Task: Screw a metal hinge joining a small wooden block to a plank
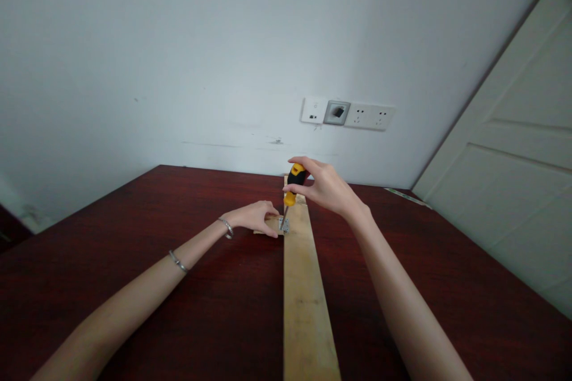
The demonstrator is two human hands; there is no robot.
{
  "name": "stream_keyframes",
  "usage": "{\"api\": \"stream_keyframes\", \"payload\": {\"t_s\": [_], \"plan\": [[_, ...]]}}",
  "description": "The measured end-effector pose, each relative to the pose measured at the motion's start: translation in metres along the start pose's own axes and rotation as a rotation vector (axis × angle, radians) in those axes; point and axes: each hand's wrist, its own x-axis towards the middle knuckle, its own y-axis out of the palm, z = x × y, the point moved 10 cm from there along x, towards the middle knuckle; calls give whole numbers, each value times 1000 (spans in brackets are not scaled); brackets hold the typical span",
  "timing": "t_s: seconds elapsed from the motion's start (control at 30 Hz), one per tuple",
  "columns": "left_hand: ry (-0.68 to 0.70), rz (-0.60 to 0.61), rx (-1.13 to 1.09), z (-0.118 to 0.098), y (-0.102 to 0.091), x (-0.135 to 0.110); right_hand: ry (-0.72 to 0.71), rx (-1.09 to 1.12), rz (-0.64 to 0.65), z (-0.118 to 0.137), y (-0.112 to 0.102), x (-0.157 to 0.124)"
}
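1. Screwdriver (296, 176): yellow/black handle, thin metal shaft, tilted, tip down at the hinge; contact unclear.
2. Hinge (286, 226): silvery metal, spans the joint between small wood piece (274, 224) and long board (305, 286).
3. Board: pale, dark smudges, lying on red-brown table (201, 309).
4. Right hand (329, 186): fingers and thumb gripping screwdriver handle.
5. Left hand (252, 216): fingers and thumb pinching the small piece.

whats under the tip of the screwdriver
Below the tip of the screwdriver is a small metal plate, seemingly spanning the short wood piece and the long board. The wood beneath the plate is covered.
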Motion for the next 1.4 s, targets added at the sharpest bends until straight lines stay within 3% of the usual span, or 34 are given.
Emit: {"api": "stream_keyframes", "payload": {"t_s": [0.57,0.67,0.8,0.97,1.1,1.2,1.4], "plan": [[-1,0,33,1,0,1,-2,41,-77,-4,-9,0],[-2,12,35,2,1,1,48,96,-162,-19,-15,0],[26,34,61,3,4,1,202,195,-324,-69,-15,-5],[12,42,68,7,7,1,456,361,-437,-144,9,-22],[-10,72,57,8,10,-1,728,673,-360,-187,54,-42],[-21,87,55,8,11,-2,904,826,-323,-203,82,-59],[-13,74,25,12,11,-2,1033,892,-293,-211,109,-77]]}}
